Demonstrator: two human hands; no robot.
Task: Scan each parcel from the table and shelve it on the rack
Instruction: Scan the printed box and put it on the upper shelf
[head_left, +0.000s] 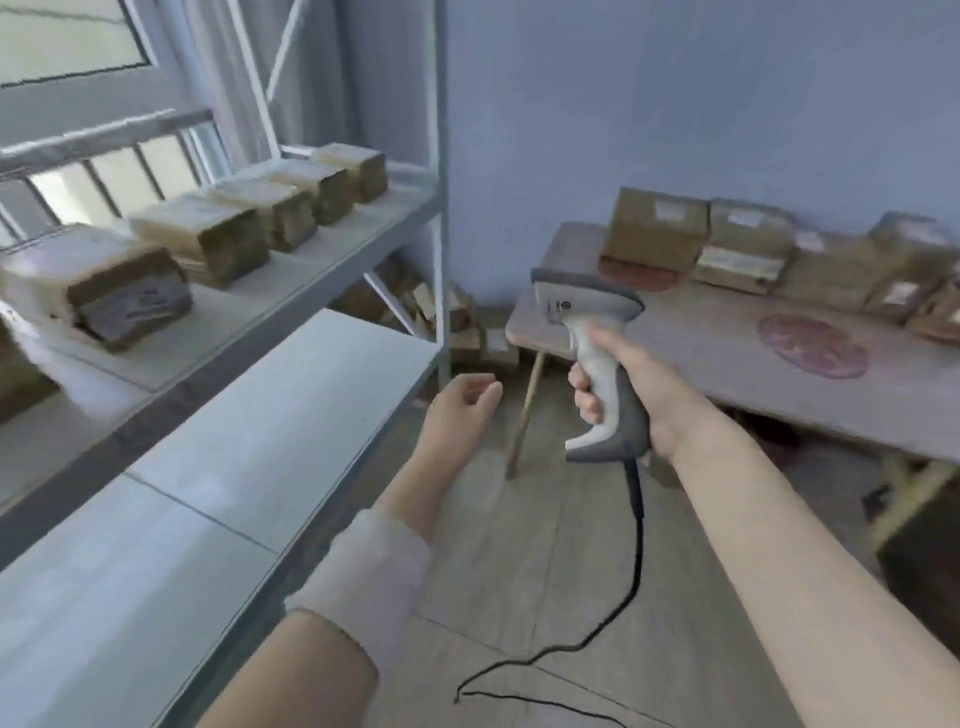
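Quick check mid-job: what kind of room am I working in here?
Probably a small parcel storeroom: a metal rack lined with boxes, more parcels on a table, and a corded scanner gripped by the right hand.

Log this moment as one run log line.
right hand grips scanner | left hand open, empty | table parcels waiting | rack parcels in a row

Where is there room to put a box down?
The lower shelf beside the left hand is bare. The upper shelf is crowded with a row of boxes, free only along its front edge. The table is bare in front; piled boxes crowd its wall side.
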